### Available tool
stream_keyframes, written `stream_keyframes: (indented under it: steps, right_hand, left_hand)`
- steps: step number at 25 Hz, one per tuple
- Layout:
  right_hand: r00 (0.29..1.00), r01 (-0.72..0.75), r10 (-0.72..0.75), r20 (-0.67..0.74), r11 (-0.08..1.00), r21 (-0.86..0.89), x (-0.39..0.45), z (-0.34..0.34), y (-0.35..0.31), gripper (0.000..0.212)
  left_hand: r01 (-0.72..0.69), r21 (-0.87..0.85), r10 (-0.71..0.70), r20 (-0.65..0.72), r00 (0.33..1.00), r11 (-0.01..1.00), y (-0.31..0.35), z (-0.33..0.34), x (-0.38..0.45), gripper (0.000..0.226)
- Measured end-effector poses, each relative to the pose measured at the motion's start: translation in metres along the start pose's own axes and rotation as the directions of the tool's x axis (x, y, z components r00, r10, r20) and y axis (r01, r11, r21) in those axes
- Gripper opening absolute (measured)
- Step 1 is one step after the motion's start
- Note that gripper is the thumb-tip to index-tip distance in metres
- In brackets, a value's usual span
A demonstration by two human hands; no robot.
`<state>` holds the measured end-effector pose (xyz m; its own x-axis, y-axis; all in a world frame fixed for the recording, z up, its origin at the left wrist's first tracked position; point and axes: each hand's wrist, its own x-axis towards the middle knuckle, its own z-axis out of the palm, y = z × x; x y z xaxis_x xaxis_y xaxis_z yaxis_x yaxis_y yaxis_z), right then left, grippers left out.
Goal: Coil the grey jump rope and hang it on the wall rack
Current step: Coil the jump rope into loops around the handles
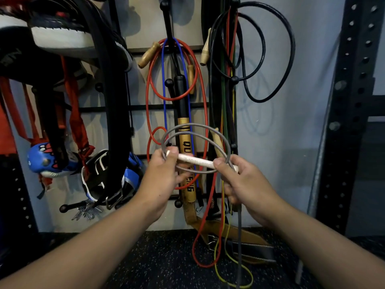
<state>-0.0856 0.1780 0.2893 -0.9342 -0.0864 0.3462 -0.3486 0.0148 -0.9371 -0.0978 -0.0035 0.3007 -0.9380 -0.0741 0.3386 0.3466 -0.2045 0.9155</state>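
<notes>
Left hand [164, 174] and right hand [243, 180] clenched on the white handle [196, 161] of the grey jump rope [195, 132], held before the wall rack [168, 82]. Two loops formed; tail dangling floorward. Coiling partly done, hanging not yet started.

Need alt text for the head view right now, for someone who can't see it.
Both hands hold a white handle level, the left hand at one end, the right hand at the other, with two loops of grey jump rope coiled around it. Behind hangs a wall rack of red, blue and black ropes.
</notes>
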Motion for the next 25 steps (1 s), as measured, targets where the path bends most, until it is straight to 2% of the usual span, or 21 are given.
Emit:
stream_keyframes:
  steps: [2,3,4,6,8,9,10,11,13,14,16,18,21,23,25]
  right_hand:
    - [0.996,-0.002,0.011,0.084,0.994,-0.11,0.002,-0.008,-0.006,0.019]
    - [0.992,0.004,0.021,0.128,0.981,-0.192,0.002,-0.012,-0.01,0.019]
    - [0.985,0.019,0.03,0.17,0.96,-0.278,0.003,-0.013,-0.015,0.018]
    - [0.964,0.095,0.032,0.265,0.888,-0.45,0.005,-0.012,-0.025,0.017]
    - [0.936,0.225,-0.008,0.353,0.784,-0.579,0.008,-0.008,-0.035,0.01]
    - [0.928,0.259,-0.029,0.371,0.766,-0.589,0.01,-0.007,-0.039,0.004]
    - [0.929,0.26,-0.043,0.367,0.782,-0.566,0.012,-0.008,-0.042,0.008]
    - [0.936,0.237,-0.05,0.349,0.822,-0.517,0.014,-0.011,-0.044,0.014]
    - [0.939,0.205,-0.047,0.341,0.872,-0.444,0.017,-0.02,-0.046,0.025]
    - [0.931,0.216,-0.048,0.361,0.87,-0.442,0.017,-0.023,-0.046,0.029]
    - [0.912,0.268,-0.06,0.405,0.836,-0.478,0.014,-0.026,-0.049,0.036]
    - [0.898,0.297,-0.055,0.437,0.807,-0.51,0.013,-0.028,-0.055,0.04]
    - [0.884,0.248,0.007,0.468,0.84,-0.482,0.011,-0.032,-0.062,0.05]
    - [0.88,0.233,0.042,0.473,0.83,-0.507,0.011,-0.033,-0.063,0.053]
    - [0.884,0.201,0.064,0.462,0.843,-0.5,0.013,-0.04,-0.063,0.049]
  left_hand:
    - [0.034,0.169,-0.028,-0.038,0.999,0.985,0.003,-0.015,0.004,0.034]
    - [-0.014,0.328,0.025,-0.029,0.999,0.945,0.007,-0.021,0.006,0.041]
    - [-0.113,0.492,0.115,0.026,0.993,0.863,0.014,-0.025,0.006,0.052]
    - [-0.38,0.672,0.248,0.289,0.925,0.636,0.036,-0.016,0.005,0.058]
    - [-0.532,0.75,0.126,0.529,0.839,0.393,0.054,0.006,0.008,0.058]
    - [-0.566,0.784,0.027,0.58,0.815,0.255,0.06,0.016,0.012,0.068]
    - [-0.581,0.798,-0.063,0.596,0.801,0.163,0.064,0.023,0.015,0.077]
    - [-0.59,0.793,-0.123,0.607,0.785,0.152,0.064,0.026,0.019,0.079]
    - [-0.565,0.752,-0.189,0.643,0.742,0.339,0.06,0.026,0.023,0.062]
    - [-0.537,0.719,-0.199,0.662,0.722,0.442,0.058,0.024,0.022,0.051]
    - [-0.489,0.659,-0.206,0.692,0.692,0.571,0.056,0.02,0.02,0.037]
    - [-0.459,0.637,-0.227,0.705,0.672,0.619,0.055,0.018,0.02,0.035]
    - [-0.355,0.65,-0.333,0.693,0.639,0.672,0.054,0.019,0.016,0.035]
    - [-0.346,0.651,-0.385,0.712,0.588,0.676,0.052,0.018,0.016,0.031]
    - [-0.367,0.663,-0.409,0.716,0.566,0.653,0.05,0.013,0.02,0.028]
